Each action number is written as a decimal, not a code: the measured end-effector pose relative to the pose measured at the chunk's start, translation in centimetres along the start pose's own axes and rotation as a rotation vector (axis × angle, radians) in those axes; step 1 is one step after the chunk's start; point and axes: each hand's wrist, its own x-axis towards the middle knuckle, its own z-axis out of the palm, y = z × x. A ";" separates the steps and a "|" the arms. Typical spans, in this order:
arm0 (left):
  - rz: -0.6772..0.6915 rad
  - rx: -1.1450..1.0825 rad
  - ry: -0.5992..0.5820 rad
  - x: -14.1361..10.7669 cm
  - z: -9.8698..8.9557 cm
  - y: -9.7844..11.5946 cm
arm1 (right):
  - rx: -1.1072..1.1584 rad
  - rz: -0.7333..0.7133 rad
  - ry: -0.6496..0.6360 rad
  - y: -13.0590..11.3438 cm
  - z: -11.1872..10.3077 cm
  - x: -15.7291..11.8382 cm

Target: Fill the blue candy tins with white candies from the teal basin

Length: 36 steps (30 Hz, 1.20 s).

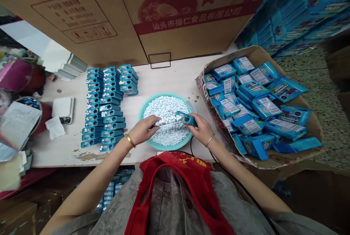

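Observation:
A round turquoise basin (141,113) on the table holds a heap of small pale candies (166,136). At the basin's right side, my right hand (201,127) grips a small blue box (188,119), its open end facing the candies. My left hand (144,128) is over the basin's left part, thumb and fingers curled toward some candies; whether it pinches any is too small to tell. Left of the basin stand rows of blue boxes (112,125), with pale candies showing at several openings.
To the right, a cardboard carton (218,129) is heaped with blue boxes. Large brown cartons (188,42) stand behind the table (153,82). A white scale (63,109), papers and a pink bucket (16,74) are at the left. Wrapped blue packs (298,20) fill the upper right.

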 end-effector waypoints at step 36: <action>-0.324 0.049 -0.105 4.6 10.6 -4.4 | 0.014 0.145 0.135 -0.6 -0.3 -0.6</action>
